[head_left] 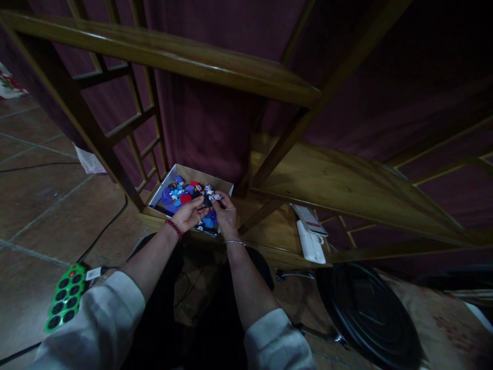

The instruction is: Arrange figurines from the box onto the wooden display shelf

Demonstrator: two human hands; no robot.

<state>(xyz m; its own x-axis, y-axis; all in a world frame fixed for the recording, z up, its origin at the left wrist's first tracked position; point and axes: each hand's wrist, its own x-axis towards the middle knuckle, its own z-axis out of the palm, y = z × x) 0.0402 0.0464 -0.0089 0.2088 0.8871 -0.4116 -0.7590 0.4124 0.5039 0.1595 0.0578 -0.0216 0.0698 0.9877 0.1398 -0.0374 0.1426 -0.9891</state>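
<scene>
Both my hands meet over a shallow open cardboard box [162, 191] full of small figures and round pieces in purple, blue and red. My left hand [188, 215], with a red bead bracelet, is closed on a small white-and-blue toy figure [213, 196] with a dark part at its lower left. At its right end, my right hand [226, 211], with a thin silver bracelet, pinches the same figure. Its fine details are too small to make out. A red round piece [186, 198] lies in the box just beyond my left hand.
The box sits on a low ledge of a wooden lattice frame [173, 49]. A phone [310, 220] lies on a white object [310, 245] to the right. A black round stool [367, 313] stands at lower right; a green power strip [66, 297] with cables lies on the floor at left.
</scene>
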